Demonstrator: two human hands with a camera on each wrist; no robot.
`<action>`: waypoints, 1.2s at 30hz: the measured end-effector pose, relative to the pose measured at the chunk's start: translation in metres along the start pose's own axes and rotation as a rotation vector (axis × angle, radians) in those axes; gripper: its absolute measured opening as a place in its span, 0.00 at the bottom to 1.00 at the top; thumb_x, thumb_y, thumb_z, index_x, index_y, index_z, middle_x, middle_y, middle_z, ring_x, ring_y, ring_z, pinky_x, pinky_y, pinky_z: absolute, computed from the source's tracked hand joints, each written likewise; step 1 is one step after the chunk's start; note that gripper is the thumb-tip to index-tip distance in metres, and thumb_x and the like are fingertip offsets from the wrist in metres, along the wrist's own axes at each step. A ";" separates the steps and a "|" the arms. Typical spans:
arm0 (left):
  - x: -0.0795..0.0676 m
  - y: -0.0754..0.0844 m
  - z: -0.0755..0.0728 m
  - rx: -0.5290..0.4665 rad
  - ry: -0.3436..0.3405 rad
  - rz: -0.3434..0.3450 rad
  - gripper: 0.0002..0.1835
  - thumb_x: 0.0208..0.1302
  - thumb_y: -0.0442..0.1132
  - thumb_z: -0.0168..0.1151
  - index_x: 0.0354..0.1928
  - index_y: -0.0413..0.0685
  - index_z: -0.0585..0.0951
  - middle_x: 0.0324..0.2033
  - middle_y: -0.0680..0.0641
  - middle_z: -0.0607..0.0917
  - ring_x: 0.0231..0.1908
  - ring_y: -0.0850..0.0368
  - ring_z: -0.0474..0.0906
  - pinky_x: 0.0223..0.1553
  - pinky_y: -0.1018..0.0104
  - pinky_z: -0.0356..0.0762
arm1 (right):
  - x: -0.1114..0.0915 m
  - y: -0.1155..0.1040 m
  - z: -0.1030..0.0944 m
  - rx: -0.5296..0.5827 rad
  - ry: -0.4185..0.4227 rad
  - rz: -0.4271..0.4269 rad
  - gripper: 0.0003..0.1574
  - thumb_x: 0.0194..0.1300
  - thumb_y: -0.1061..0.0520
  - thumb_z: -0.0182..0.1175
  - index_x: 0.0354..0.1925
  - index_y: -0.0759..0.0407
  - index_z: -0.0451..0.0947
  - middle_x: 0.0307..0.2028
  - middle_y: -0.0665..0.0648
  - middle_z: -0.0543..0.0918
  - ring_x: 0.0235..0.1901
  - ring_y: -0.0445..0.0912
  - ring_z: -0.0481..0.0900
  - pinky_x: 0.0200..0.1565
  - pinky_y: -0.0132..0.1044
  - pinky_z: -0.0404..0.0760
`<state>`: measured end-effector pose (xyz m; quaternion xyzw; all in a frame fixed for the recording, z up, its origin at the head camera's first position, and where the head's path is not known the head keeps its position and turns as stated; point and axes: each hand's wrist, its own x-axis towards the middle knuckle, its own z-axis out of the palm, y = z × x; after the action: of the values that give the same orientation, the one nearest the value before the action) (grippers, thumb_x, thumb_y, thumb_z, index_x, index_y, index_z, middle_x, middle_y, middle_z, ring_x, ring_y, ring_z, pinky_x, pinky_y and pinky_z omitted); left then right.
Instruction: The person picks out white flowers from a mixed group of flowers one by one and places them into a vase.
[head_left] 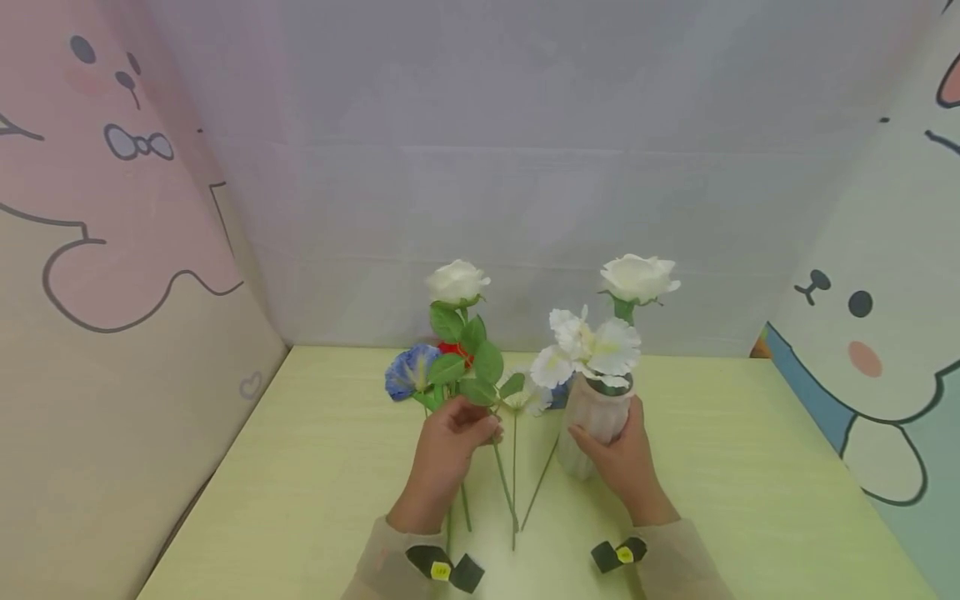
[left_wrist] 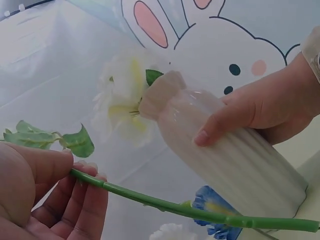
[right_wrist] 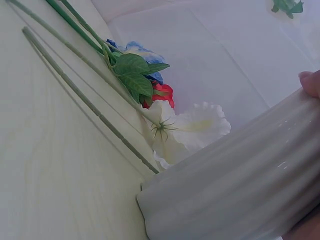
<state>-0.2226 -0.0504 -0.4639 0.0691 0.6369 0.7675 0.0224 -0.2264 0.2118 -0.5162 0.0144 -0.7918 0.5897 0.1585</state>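
Observation:
My left hand [head_left: 442, 454] pinches the green stem [left_wrist: 160, 204] of a white rose [head_left: 457, 282] between thumb and fingers, with the bloom upright and leaves just above the fingers. To the right, my right hand [head_left: 628, 462] grips the side of a ribbed white vase [head_left: 579, 429]. In the left wrist view the vase [left_wrist: 220, 155] appears slanted, its base near the table. A ruffled white flower [head_left: 592, 346] and another white rose [head_left: 637, 279] stand in its mouth. The held stem's lower end is outside the vase.
On the pale wooden table [head_left: 300, 483] lie a blue flower [head_left: 408, 372], a partly hidden red flower [head_left: 457, 353] and a ruffled white flower [right_wrist: 192, 125], their stems pointing toward me. Another blue flower [left_wrist: 215, 210] shows behind the vase. A light curtain [head_left: 525, 208] closes the back.

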 end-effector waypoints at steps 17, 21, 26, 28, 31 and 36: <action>-0.019 0.021 0.013 0.007 0.039 0.101 0.14 0.70 0.37 0.67 0.52 0.44 0.75 0.39 0.51 0.87 0.47 0.53 0.86 0.61 0.53 0.75 | 0.001 -0.001 -0.002 0.003 -0.003 -0.025 0.51 0.59 0.62 0.76 0.69 0.63 0.54 0.55 0.61 0.74 0.51 0.50 0.74 0.51 0.35 0.74; -0.019 0.024 0.021 0.021 0.003 0.335 0.06 0.72 0.30 0.63 0.45 0.33 0.80 0.39 0.39 0.87 0.46 0.44 0.86 0.57 0.50 0.80 | 0.001 -0.001 -0.003 0.004 -0.005 -0.027 0.51 0.59 0.62 0.76 0.70 0.62 0.54 0.55 0.61 0.74 0.51 0.50 0.74 0.51 0.37 0.74; -0.022 0.030 0.030 -0.019 -0.044 0.530 0.06 0.72 0.24 0.58 0.40 0.29 0.84 0.39 0.31 0.85 0.45 0.42 0.86 0.52 0.49 0.83 | 0.001 0.000 -0.002 0.011 -0.003 -0.040 0.53 0.57 0.63 0.76 0.70 0.62 0.54 0.57 0.61 0.75 0.52 0.49 0.74 0.53 0.39 0.74; -0.024 0.033 0.032 -0.003 -0.047 0.565 0.07 0.73 0.25 0.58 0.40 0.31 0.84 0.39 0.34 0.86 0.45 0.46 0.86 0.51 0.49 0.84 | 0.002 0.000 -0.002 0.005 -0.005 -0.036 0.54 0.57 0.64 0.76 0.71 0.63 0.54 0.57 0.61 0.74 0.52 0.48 0.73 0.53 0.37 0.73; -0.027 0.037 0.034 0.044 -0.023 0.610 0.07 0.73 0.26 0.58 0.40 0.34 0.85 0.38 0.37 0.87 0.44 0.49 0.86 0.49 0.50 0.84 | 0.002 0.001 -0.002 0.000 -0.014 -0.029 0.54 0.57 0.65 0.75 0.71 0.64 0.52 0.58 0.61 0.74 0.52 0.47 0.73 0.53 0.32 0.72; -0.026 0.041 0.034 0.050 -0.005 0.644 0.06 0.73 0.27 0.59 0.41 0.33 0.85 0.38 0.37 0.87 0.43 0.47 0.86 0.48 0.50 0.85 | 0.002 0.001 -0.001 0.032 -0.020 -0.019 0.52 0.58 0.65 0.75 0.70 0.64 0.53 0.57 0.61 0.74 0.53 0.47 0.74 0.53 0.29 0.72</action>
<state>-0.1898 -0.0279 -0.4196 0.2695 0.6010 0.7190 -0.2217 -0.2279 0.2137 -0.5169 0.0305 -0.7837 0.6004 0.1561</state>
